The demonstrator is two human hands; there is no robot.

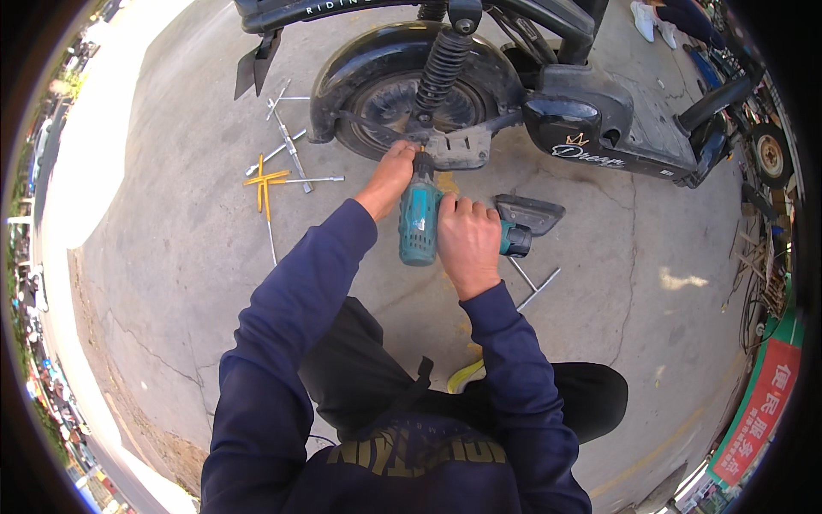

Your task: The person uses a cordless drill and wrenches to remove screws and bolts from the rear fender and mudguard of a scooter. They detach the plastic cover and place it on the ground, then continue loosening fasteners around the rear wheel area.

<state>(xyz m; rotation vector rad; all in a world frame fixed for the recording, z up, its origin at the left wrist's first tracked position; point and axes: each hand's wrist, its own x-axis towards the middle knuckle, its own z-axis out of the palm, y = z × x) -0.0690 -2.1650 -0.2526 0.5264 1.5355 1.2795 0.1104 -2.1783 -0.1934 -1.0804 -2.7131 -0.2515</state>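
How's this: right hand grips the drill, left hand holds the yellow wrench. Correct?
Left side's off: in the head view the left hand is at the front end of the drill; the yellow wrench lies on the ground. The right hand does grip the drill.

The drill [419, 227] at the centre of the frame was teal, with a black chuck [423, 168] and battery [519, 241]. Across the top, the bike [629, 111] was black, bearing a gold crown outline above white script; its plate [462, 152] was dusty grey. At upper left, the wrenches [289, 141] were silver, partly yellow-orange. At the bottom, the shirt [385, 493] was navy with dull gold lettering, the trousers [347, 368] black, the shoe [465, 375] yellow-green. The floor [171, 257] was grey, veined with darker cracks. At lower right, the banner [758, 415] was red with pale characters, edged green.
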